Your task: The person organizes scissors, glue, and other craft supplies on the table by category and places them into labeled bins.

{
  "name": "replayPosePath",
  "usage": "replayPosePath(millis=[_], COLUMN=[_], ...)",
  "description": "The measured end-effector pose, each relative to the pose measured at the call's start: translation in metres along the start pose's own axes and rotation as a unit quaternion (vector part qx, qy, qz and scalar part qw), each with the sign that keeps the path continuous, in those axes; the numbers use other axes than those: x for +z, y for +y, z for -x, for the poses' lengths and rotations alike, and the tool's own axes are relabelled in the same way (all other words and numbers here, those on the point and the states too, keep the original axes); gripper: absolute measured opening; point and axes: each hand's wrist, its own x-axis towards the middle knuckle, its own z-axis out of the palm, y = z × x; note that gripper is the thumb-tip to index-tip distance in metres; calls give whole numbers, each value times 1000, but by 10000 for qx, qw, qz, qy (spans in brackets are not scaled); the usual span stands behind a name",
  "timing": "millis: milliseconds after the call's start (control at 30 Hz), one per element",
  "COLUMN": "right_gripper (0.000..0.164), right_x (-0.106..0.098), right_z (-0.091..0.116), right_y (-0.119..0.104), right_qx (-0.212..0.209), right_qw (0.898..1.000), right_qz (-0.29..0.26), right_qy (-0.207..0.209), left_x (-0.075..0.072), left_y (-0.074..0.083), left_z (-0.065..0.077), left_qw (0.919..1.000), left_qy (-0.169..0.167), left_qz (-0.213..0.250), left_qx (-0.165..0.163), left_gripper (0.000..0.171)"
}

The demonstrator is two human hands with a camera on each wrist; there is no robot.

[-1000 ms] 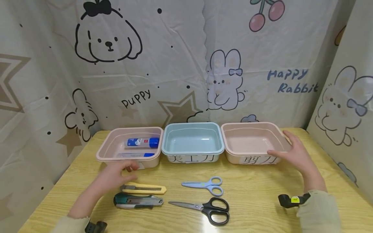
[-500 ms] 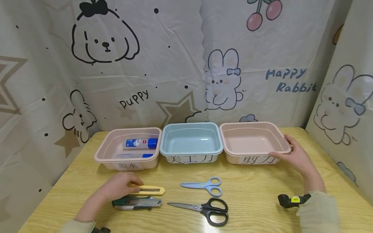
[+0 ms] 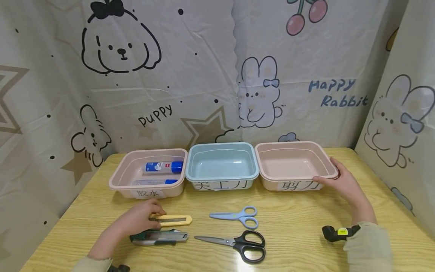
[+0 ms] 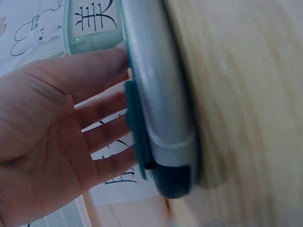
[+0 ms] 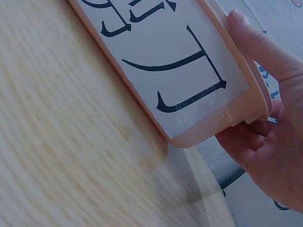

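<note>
My left hand (image 3: 137, 219) pinches the left end of a yellow utility knife (image 3: 175, 220) lying on the table, thumb on the near side and fingers on the far side. A green and silver utility knife (image 3: 166, 237) lies just nearer; in the left wrist view it stands large before the fingers and hides the yellow one. My right hand (image 3: 344, 185) holds the right corner of the right pink box (image 3: 270, 185), thumb at the rim and fingers round the end. To the right of the knives lie blue scissors (image 3: 238, 216) and black-handled scissors (image 3: 238, 243).
A light blue box (image 3: 222, 178) stands between the right pink box and a left pink box (image 3: 127, 193). The left one holds a blue-capped glue bottle (image 3: 163, 167) and a slimmer blue-capped tube (image 3: 154, 182). Each box has a paper label in front. A printed curtain hangs behind.
My left hand has come down from the front of the left pink box onto the yellow utility knife, uncovering the box's label. My right hand stays at the right pink box, its thumb now against the rim.
</note>
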Motion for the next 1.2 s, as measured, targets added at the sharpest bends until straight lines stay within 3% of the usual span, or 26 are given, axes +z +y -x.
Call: replayPosePath(millis=[267, 467, 733, 1033, 1200], right_gripper=[105, 103, 102, 101, 100], right_x=[0, 0, 2, 0, 0], right_z=[-1, -1, -2, -2, -2], right_y=[2, 5, 9, 10, 9], right_qx=[7, -24, -64, -125, -125], right_qw=[10000, 9999, 9998, 9998, 9998], right_qz=[23, -72, -48, 21, 41], right_qy=[22, 99, 197, 168, 139], left_x=[-2, -4, -5, -16, -21], left_y=[10, 26, 49, 75, 85], left_z=[-7, -18, -38, -64, -82], left_qw=[9991, 9972, 9978, 9911, 9884], left_qy=[56, 409, 511, 821, 1051], left_qz=[-335, -581, -346, -404, -363], left_qx=[-249, 247, 223, 965, 1030], left_gripper=[27, 27, 28, 29, 30])
